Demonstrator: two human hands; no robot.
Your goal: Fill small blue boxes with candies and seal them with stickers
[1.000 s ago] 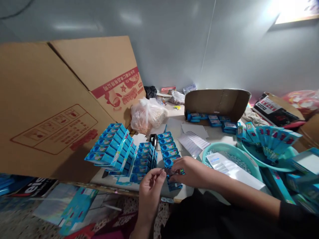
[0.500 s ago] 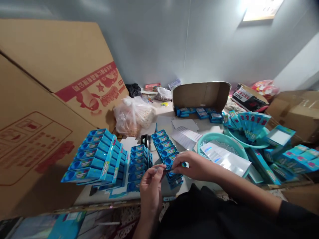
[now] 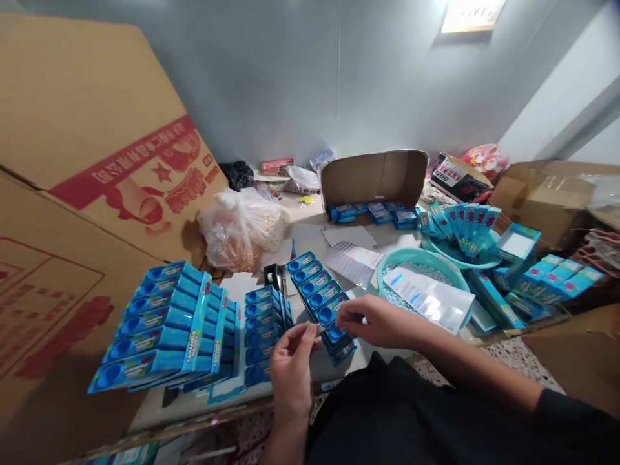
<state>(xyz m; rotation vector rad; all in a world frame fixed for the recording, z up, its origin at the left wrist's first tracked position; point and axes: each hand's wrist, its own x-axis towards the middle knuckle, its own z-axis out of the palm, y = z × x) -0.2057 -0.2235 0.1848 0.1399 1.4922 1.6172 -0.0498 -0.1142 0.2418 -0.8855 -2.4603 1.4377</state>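
My left hand (image 3: 294, 368) is closed in a pinch, thumb against fingertips, just in front of a row of small blue printed boxes (image 3: 317, 281). Whatever it pinches is too small to name. My right hand (image 3: 365, 320) reaches in from the right with its fingers curled down over the near end of that row. Its fingertips are close together by a box's round blue circle, and what they hold is hidden. To the left stand a shorter row of the same boxes (image 3: 260, 320) and a larger stepped stack of blue boxes (image 3: 152, 323).
A turquoise basin (image 3: 379, 278) of small pale pellets, with a paper sheet (image 3: 429, 294) on top, stands right. Behind it are a second basin (image 3: 489, 250) with fanned blue packs and an open carton (image 3: 378, 174). A tape dispenser (image 3: 274, 276) and plastic bags (image 3: 245, 226) lie behind the rows.
The camera view has turned slightly to the right. My hands have parted a little; the right one now sits over the row's near end, while the left keeps its pinch.
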